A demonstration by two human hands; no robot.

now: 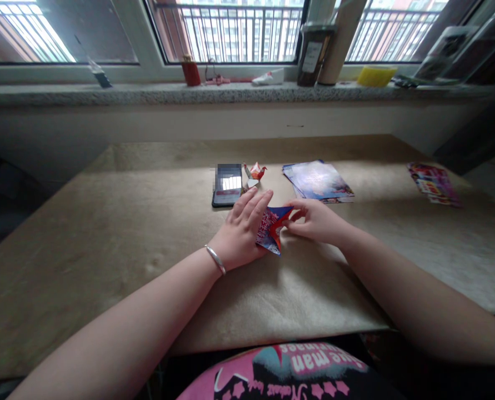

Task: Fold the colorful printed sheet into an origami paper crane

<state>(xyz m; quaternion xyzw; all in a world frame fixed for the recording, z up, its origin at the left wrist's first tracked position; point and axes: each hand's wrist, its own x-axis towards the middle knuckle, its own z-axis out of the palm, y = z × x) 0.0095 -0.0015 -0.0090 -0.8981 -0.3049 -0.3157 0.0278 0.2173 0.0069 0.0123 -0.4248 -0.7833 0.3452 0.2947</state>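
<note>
A piece of folded paper point(268, 229), printed blue and red with pink lettering, is between my hands in the middle of the table. My left hand point(243, 230), with a silver bangle at the wrist, covers its left part; the fingers reach forward over it and the thumb side is mostly hidden. From the right, my right hand point(308, 220) pinches the paper's edge, where a flap stands up and shows orange-red inside. Just beyond my left fingertips stand a small red and white folded paper bird point(255, 172) and a phone point(227, 191) with a lit screen.
A stack of printed paper sheets point(320, 180) lies behind my right hand. Colourful printed papers point(433, 184) rest at the table's far right. On the windowsill point(147, 95) are a red container point(190, 72), a dark jar point(314, 55) and a yellow object point(376, 76).
</note>
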